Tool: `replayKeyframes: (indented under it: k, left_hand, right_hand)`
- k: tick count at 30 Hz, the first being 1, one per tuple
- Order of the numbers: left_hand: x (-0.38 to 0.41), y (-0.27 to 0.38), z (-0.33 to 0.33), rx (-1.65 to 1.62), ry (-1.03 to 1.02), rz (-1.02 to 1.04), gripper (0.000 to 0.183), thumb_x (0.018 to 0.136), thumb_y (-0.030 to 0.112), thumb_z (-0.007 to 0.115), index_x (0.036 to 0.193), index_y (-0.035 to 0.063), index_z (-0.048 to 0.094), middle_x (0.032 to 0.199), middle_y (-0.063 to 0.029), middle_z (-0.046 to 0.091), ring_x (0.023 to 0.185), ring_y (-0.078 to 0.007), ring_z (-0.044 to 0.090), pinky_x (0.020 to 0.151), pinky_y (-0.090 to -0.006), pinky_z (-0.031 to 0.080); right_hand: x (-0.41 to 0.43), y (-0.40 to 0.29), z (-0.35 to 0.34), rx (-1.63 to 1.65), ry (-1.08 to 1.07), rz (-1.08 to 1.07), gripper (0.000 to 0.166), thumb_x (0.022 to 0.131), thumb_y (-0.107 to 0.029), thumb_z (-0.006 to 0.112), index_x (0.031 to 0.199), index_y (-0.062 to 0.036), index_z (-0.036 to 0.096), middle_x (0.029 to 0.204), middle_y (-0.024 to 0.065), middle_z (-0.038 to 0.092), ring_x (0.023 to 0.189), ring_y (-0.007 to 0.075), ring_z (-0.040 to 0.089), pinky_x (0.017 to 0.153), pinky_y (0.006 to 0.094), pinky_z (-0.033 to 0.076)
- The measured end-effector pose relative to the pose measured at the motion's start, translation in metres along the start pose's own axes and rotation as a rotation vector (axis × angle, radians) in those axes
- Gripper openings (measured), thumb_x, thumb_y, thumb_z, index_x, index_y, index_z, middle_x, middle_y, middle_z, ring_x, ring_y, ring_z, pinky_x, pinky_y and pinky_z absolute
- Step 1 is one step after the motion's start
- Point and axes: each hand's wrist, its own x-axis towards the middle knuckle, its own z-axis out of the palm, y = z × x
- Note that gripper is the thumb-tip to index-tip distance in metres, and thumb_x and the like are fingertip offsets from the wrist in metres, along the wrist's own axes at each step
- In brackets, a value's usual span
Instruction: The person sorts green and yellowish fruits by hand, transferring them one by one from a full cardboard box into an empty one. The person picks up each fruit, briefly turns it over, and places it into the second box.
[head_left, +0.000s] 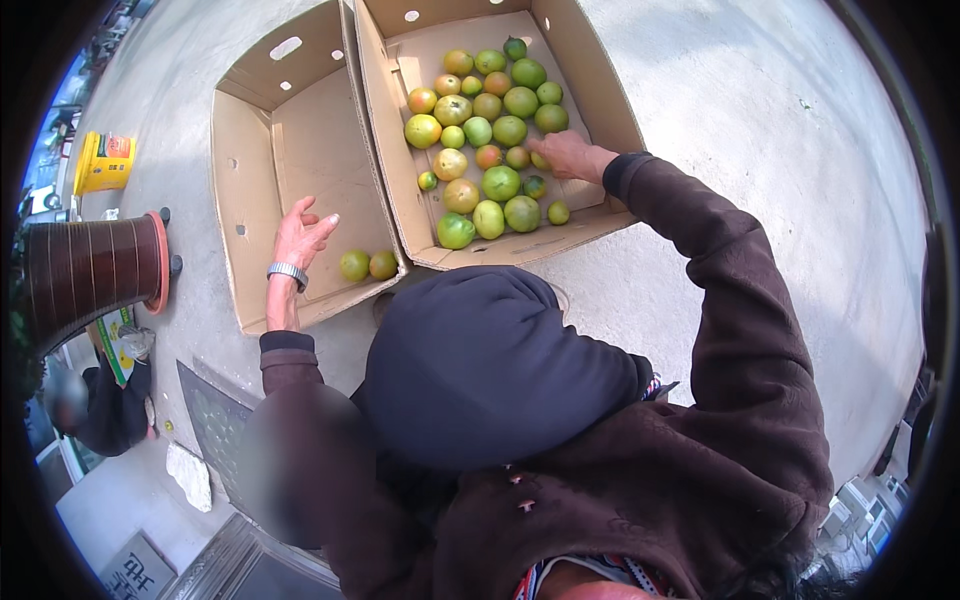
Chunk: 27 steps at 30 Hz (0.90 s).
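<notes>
My left hand (302, 234), with a metal-banded wristwatch (288, 275) on its wrist, hovers over the left cardboard box (319, 150). Its fingers are apart and hold nothing. Two greenish tomatoes (355, 265) lie in that box's near right corner. In the right cardboard box (600, 67), many green, yellowish and orange-tinged tomatoes (501, 183) are spread in one layer. My right hand (566, 155) reaches in over that box's right side. Its fingers touch a small yellowish tomato (539, 160) and partly cover it; whether they grip it cannot be made out.
The boxes stand side by side on a concrete floor (720, 97). At the left are a dark brown glazed pot (97, 262) on a wheeled base and a yellow bucket (106, 163). Another person (112, 409) is at the lower left, near a pale stone (189, 476).
</notes>
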Motion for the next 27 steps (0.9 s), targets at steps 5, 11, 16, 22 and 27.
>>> replayKeyframes:
  k: [5, 11, 16, 22, 27]
  left_hand:
    - [-0.021, 0.070, 0.023, -0.263, 0.004, 0.205, 0.061, 0.082, 0.021, 0.070, 0.130, -0.0019, 0.042, 0.111, -0.0210, 0.057, 0.083, -0.0201, 0.065, 0.066, -0.0271, 0.056]
    - [-0.043, 0.124, 0.044, -0.505, -0.329, 0.295, 0.054, 0.085, 0.025, 0.067, 0.126, -0.0028, 0.045, 0.099, -0.0163, 0.063, 0.077, -0.0200, 0.068, 0.065, -0.0259, 0.057]
    - [-0.051, 0.156, 0.053, -0.681, -0.305, 0.489, 0.063, 0.086, 0.034, 0.065, 0.132, -0.0018, 0.039, 0.108, -0.0156, 0.059, 0.089, -0.0218, 0.065, 0.074, -0.0329, 0.057]
    - [-0.053, 0.101, -0.022, -0.715, -0.105, 0.409, 0.050, 0.086, 0.018, 0.065, 0.125, -0.0025, 0.041, 0.105, -0.0148, 0.061, 0.093, -0.0230, 0.065, 0.075, -0.0319, 0.056]
    - [-0.010, 0.000, -0.046, -0.171, 0.021, -0.088, 0.052, 0.074, 0.007, 0.073, 0.117, -0.0013, 0.046, 0.097, -0.0140, 0.062, 0.084, -0.0204, 0.064, 0.070, -0.0301, 0.056]
  right_hand:
    - [-0.001, 0.003, -0.011, 0.115, 0.070, 0.103, 0.039, 0.069, -0.011, 0.067, 0.102, -0.0031, 0.049, 0.081, 0.0159, 0.063, 0.077, 0.0336, 0.064, 0.064, 0.0423, 0.052]
    - [-0.027, -0.066, -0.144, 0.511, 0.547, 0.137, 0.050, 0.065, -0.026, 0.068, 0.104, -0.0036, 0.047, 0.088, 0.0174, 0.061, 0.081, 0.0363, 0.061, 0.070, 0.0434, 0.050]
    - [0.001, -0.141, -0.207, 0.314, 0.884, -0.135, 0.044, 0.070, -0.028, 0.072, 0.098, -0.0054, 0.047, 0.086, 0.0142, 0.058, 0.079, 0.0326, 0.062, 0.065, 0.0437, 0.049]
    - [0.031, -0.191, -0.229, 0.451, 0.991, -0.552, 0.054, 0.077, -0.010, 0.064, 0.124, 0.0003, 0.041, 0.086, 0.0165, 0.053, 0.077, 0.0329, 0.056, 0.060, 0.0397, 0.045]
    - [0.011, -0.135, -0.182, 0.568, 0.706, -0.304, 0.041, 0.075, -0.014, 0.065, 0.114, -0.0059, 0.054, 0.094, 0.0110, 0.056, 0.077, 0.0268, 0.061, 0.070, 0.0380, 0.050]
